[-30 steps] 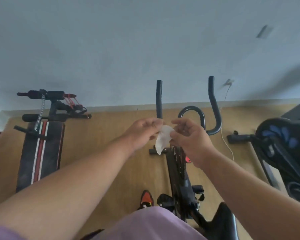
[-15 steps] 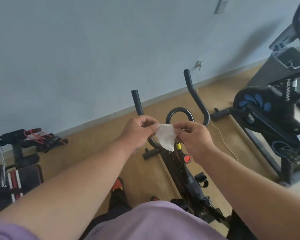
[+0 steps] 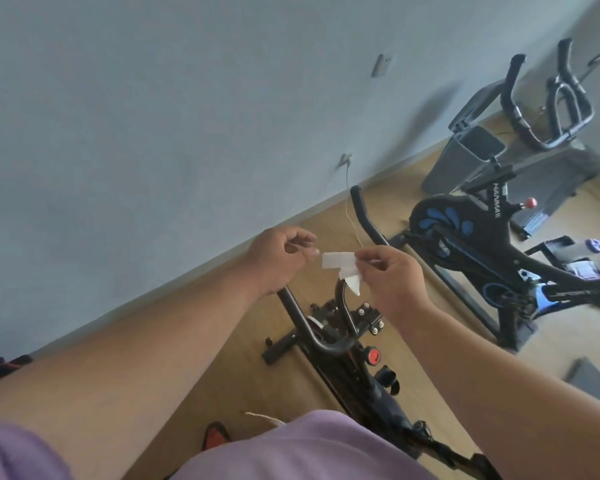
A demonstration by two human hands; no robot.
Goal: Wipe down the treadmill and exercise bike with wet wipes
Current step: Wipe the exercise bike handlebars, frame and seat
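Out in front of me a small white wet wipe (image 3: 340, 269) is stretched between both hands. My right hand (image 3: 392, 278) pinches its right end, and the curled fingertips of my left hand (image 3: 281, 258) pinch its left corner. Directly below stands a black exercise bike (image 3: 347, 344) with curved handlebars and a red knob (image 3: 373, 356). To the right is a second bike (image 3: 465, 230), black with a blue flywheel. A grey treadmill (image 3: 471, 154) lies at the far right by the wall.
A thin cable (image 3: 347, 202) hangs from a wall socket down behind the bike's handlebar. My purple-clad lap (image 3: 291, 452) and a red shoe (image 3: 215, 434) fill the bottom edge. A grey mat (image 3: 593, 379) lies on the wooden floor at right.
My view has swung right and tilted, bringing the treadmill and the blue bike into sight. My hands have moved apart, drawing the wipe out flatter between them.
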